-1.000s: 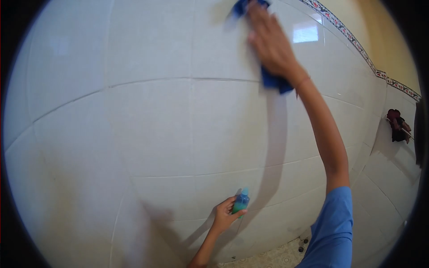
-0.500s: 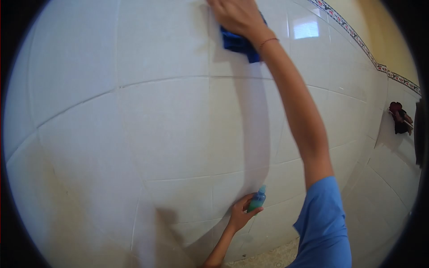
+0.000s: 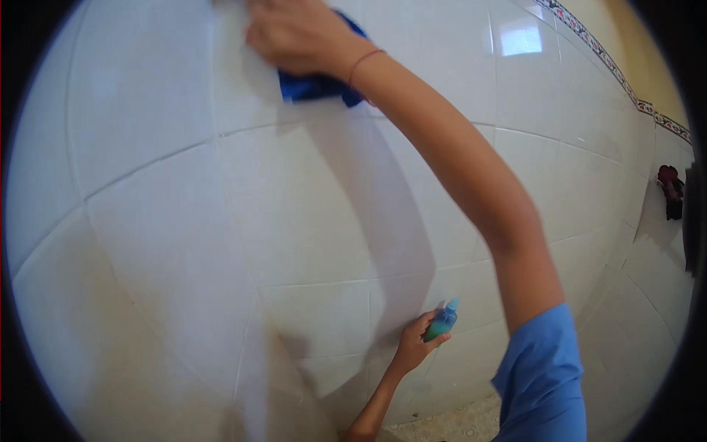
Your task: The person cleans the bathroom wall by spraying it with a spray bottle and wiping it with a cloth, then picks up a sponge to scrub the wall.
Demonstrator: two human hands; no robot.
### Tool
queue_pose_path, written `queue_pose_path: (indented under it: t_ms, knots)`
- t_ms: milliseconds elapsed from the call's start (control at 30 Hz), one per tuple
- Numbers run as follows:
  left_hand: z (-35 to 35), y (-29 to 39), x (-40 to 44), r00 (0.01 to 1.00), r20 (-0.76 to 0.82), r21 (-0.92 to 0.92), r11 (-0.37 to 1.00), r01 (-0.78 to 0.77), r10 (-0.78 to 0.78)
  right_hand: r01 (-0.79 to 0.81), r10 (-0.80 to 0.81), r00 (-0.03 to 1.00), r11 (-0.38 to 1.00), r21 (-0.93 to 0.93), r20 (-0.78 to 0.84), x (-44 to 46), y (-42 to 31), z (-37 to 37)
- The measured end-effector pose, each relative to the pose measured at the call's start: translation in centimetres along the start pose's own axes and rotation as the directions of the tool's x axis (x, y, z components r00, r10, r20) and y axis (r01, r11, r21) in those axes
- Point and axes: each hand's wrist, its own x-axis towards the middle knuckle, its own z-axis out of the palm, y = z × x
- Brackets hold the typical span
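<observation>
My right hand [image 3: 298,37] is at the top of the view, left of centre, with its fingers closed over a dark blue cloth [image 3: 317,87] against the white tiled wall [image 3: 309,199]. The cloth's lower edge hangs out below the palm, and its upper part is hidden by the hand. Low in the view, my left hand [image 3: 418,345] has its fingers wrapped round a small clear bottle [image 3: 442,323] with green liquid and a light blue tip pointing up. The bottle is close to the wall.
A patterned border strip [image 3: 589,40] runs along the wall at the upper right. Dark red and black items [image 3: 671,193] hang at the far right, beside a dark object [image 3: 692,221]. Patterned floor [image 3: 460,425] shows at the bottom.
My right hand has swept left across the upper tiles with the blue cloth. My left hand and the bottle appear farther right as the view has shifted.
</observation>
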Motion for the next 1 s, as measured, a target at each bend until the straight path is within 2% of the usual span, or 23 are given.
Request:
queue_pose_path:
  t_ms: [33, 67, 133, 200, 233, 267, 300, 333, 367, 400, 467, 533, 567, 600, 667, 700, 733, 800, 867, 900, 933, 967, 1000]
  knots:
    - [0.0, 0.2, 0.1, 0.999, 0.001, 0.027, 0.999, -0.036, 0.036, 0.166, -0.165, 0.985, 0.986, -0.021, 0.05, -0.7, -0.2, -0.1]
    - [-0.2, 0.5, 0.3, 0.997, 0.003, 0.06, 0.995, -0.074, 0.074, 0.162, -0.161, 0.986, 0.986, -0.027, 0.046, -0.7, 1.1, -0.4]
    - [-0.2, 1.4, 0.3, 0.998, 0.015, 0.072, 0.996, -0.054, 0.053, -0.031, 0.031, 0.996, 0.999, -0.006, -0.087, -0.8, 5.4, -1.3]
    - [-0.5, 1.3, 0.0, 0.999, 0.03, 0.071, 0.996, -0.046, 0.044, -0.417, 0.363, 0.878, 0.9, -0.127, -0.312, -0.9, 9.0, -1.2]
    - [-0.6, 0.8, 0.1, 0.997, 0.027, -0.013, 0.997, -0.077, 0.077, -0.407, 0.351, 0.883, 0.903, -0.135, -0.312, 0.0, 8.4, -0.9]
    - [-0.5, 0.3, 0.3, 0.994, 0.025, -0.097, 0.99, -0.105, 0.108, -0.477, 0.406, 0.85, 0.863, -0.164, -0.335, 1.3, 7.3, 0.2]
    - [-0.7, 0.5, 0.3, 0.993, 0.038, -0.096, 0.989, -0.11, 0.114, -0.55, 0.461, 0.809, 0.813, -0.191, -0.365, 2.3, 6.8, 1.2]
    - [-0.7, 0.8, 0.4, 0.996, 0.048, -0.086, 0.993, -0.075, 0.079, -0.313, 0.26, 0.922, 0.937, -0.156, -0.287, 2.7, 4.7, 1.4]
    - [-0.6, 0.9, 0.4, 0.998, 0.052, -0.08, 0.996, -0.033, 0.038, -0.062, 0.045, 0.98, 0.995, -0.082, -0.193, 2.9, 2.7, 1.9]
    - [-0.3, 0.9, 0.4, 0.998, 0.053, -0.081, 0.996, -0.029, 0.033, 0.09, -0.093, 0.987, 0.996, -0.026, -0.133, 2.8, 1.1, 2.4]
    - [-0.3, 0.8, 0.4, 0.999, 0.028, -0.08, 0.996, -0.03, 0.032, 0.081, -0.07, 0.996, 0.977, 0.199, -0.063, 1.9, 2.0, -0.7]
    - [-0.4, 0.7, -0.1, 0.999, 0.034, -0.094, 0.995, -0.036, 0.04, -0.24, 0.239, 0.955, 0.971, 0.018, -0.175, 2.8, 5.6, 0.9]
    - [-0.6, 0.9, 0.2, 0.996, 0.042, -0.109, 0.991, -0.074, 0.078, -0.386, 0.369, 0.831, 0.921, 0.046, -0.416, 3.2, 7.1, 2.7]
    - [-0.6, 1.5, 0.1, 0.996, 0.043, -0.109, 0.991, -0.075, 0.08, -0.385, 0.367, 0.832, 0.922, 0.045, -0.417, 3.5, 5.9, 2.2]
    - [-0.2, 3.3, -0.4, 0.99, -0.048, 0.043, 0.99, -0.132, 0.134, -0.432, 0.394, 0.876, 0.898, -0.085, -0.278, 3.8, 3.1, 1.4]
    - [-0.3, 2.7, -0.3, 0.991, -0.028, 0.028, 0.991, -0.128, 0.129, -0.166, 0.161, 0.986, 0.979, -0.115, -0.051, 3.7, 2.4, 1.0]
    - [-0.4, 1.3, -0.2, 0.996, -0.005, 0.043, 0.995, -0.089, 0.089, -0.021, 0.019, 1.0, 0.994, 0.105, 0.021, 2.0, 1.5, 0.5]
    - [-0.4, 0.8, 0.7, 0.997, 0.04, 0.065, 0.996, -0.068, 0.066, 0.227, -0.221, 0.973, 0.968, 0.105, -0.064, -1.0, 4.0, -0.9]
    - [-0.8, 0.7, 0.2, 0.999, 0.027, 0.066, 0.997, -0.04, 0.039, 0.063, -0.062, 0.998, 0.974, -0.219, 0.015, -2.8, 9.2, -3.5]
    - [-0.8, 0.8, -0.1, 0.999, 0.025, 0.066, 0.997, -0.037, 0.035, -0.158, 0.14, 0.985, 0.968, -0.192, -0.106, -4.0, 12.0, -4.2]
    - [-0.7, 1.1, -0.1, 0.999, 0.026, 0.09, 0.996, -0.028, 0.025, -0.361, 0.327, 0.919, 0.922, -0.14, -0.22, -4.9, 14.0, -4.4]
    - [-0.5, 1.4, 0.2, 0.999, 0.026, 0.109, 0.994, -0.025, 0.022, -0.35, 0.315, 0.922, 0.927, -0.136, -0.224, -4.9, 13.8, -4.9]
    - [-0.4, 1.5, 0.4, 0.999, 0.024, 0.103, 0.994, -0.037, 0.035, -0.301, 0.282, 0.954, 0.894, -0.333, -0.105, -5.3, 13.3, -5.2]
